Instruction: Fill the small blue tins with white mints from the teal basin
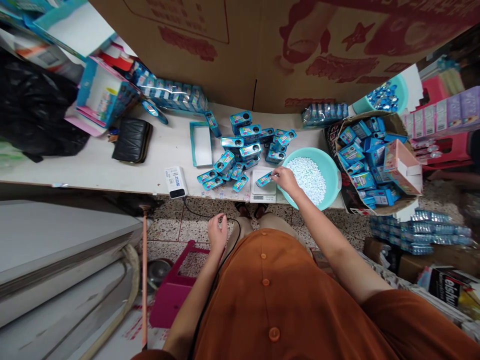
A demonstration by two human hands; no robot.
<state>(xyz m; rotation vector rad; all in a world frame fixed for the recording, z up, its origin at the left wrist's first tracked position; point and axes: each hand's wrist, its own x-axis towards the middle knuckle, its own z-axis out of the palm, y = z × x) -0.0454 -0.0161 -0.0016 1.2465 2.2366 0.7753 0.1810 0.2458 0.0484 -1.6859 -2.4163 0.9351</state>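
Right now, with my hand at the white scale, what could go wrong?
The round turquoise plastic bowl of white pellets sits at the front edge of the pale table; your right forearm might knock it. The small blue box at your right hand could slide off the scale. Your left hand might snag the thin black cable.

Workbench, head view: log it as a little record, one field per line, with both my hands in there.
Right hand: fingertips at one end of a blue box; grip unclear
Left hand: nothing seen in it, off the near edge of the table
Scale: under the blue box
Basin: turquoise, right of the scale, holding white pellets
Cluster: more blue boxes, left of the scale
Carton: right of the basin, full of blue boxes
Wallet: black, farther left
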